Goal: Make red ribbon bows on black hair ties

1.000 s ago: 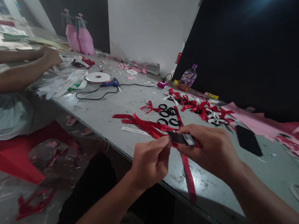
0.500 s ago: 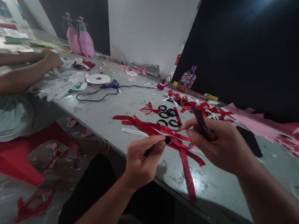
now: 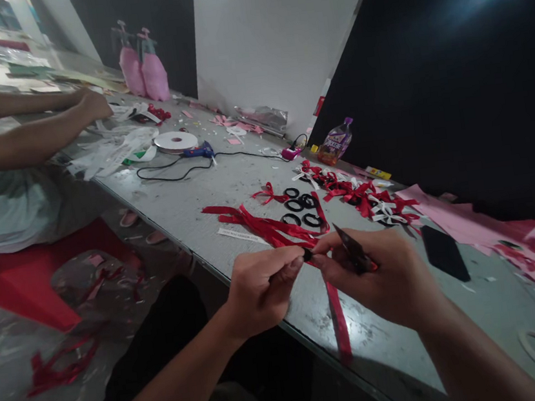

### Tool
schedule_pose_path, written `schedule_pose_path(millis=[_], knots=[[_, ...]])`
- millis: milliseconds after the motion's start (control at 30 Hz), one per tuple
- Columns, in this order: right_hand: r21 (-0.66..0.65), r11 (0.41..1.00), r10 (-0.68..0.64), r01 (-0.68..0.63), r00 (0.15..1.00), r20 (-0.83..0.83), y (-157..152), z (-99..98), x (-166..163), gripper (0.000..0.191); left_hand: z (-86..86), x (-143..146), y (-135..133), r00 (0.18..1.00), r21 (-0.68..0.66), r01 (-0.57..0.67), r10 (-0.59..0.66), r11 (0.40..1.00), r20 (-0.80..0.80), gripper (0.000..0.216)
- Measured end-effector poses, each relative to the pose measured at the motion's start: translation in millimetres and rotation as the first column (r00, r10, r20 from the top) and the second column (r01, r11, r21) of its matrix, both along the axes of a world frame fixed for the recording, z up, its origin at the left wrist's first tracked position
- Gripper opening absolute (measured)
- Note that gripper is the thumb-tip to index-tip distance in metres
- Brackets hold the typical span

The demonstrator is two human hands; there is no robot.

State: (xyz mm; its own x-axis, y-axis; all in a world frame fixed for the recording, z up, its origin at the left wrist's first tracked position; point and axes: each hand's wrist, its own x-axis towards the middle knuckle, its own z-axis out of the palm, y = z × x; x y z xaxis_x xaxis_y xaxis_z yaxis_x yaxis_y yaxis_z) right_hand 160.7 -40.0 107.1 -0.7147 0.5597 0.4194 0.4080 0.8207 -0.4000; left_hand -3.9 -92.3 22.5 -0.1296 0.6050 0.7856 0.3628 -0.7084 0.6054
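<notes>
My left hand [image 3: 261,286] pinches a small black band [image 3: 307,255], which looks like a black hair tie mostly hidden by the fingers. My right hand [image 3: 378,271] is closed around a dark pointed tool [image 3: 353,252], tip upward, its kind not clear. The thumb and forefinger of that hand meet at the black band. Below and beyond both hands lie cut red ribbons [image 3: 261,224] on the grey table. Several black rings [image 3: 292,204] are grouped just past the ribbons, with a red bow [image 3: 270,193] beside them.
Finished red and white bows [image 3: 344,191] pile farther back. A phone [image 3: 444,253], pink sheets [image 3: 460,222] and a drink bottle [image 3: 336,143] lie or stand to the right. Left are a glue gun [image 3: 200,151], its cable, a ribbon spool [image 3: 176,141] and another person's arms [image 3: 39,131].
My right hand has moved left and down to the black band at my left fingertips. The pointed tool in it has turned, and the phone shows more fully.
</notes>
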Motion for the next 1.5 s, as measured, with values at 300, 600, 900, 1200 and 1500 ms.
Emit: schedule_pose_path(millis=[300, 600, 900, 1200, 1500], knots=[[0.149, 0.989, -0.013, 0.007, 0.999, 0.036, 3, -6.7, -1, 0.009, -1.9, -2, 3, 0.994, 0.089, -0.052, 0.06, 0.995, -0.089, 0.022], [0.288, 0.955, -0.099, 0.074, 0.992, 0.073, 13, -0.3, 9, 0.017, -4.7, -8, 3, 0.956, -0.125, 0.122, -0.083, 0.985, 0.281, 0.02], [0.276, 0.95, 0.052, -0.146, 0.945, 0.322, 5, 1.6, 4, 0.029, -20.7, -6, 8, 0.779, -0.07, 0.385, -0.283, 0.92, 0.56, 0.023], [0.327, 0.932, 0.055, -0.159, 0.95, 0.306, 5, -1.7, 4, 0.028, -11.4, -5, 4, 0.786, -0.047, 0.385, -0.3, 0.922, 0.54, 0.008], [0.34, 0.927, 0.052, -0.16, 0.951, 0.306, 6, -2.2, 3, 0.029, -14.7, -5, 5, 0.758, -0.041, 0.432, -0.339, 0.901, 0.557, 0.012]])
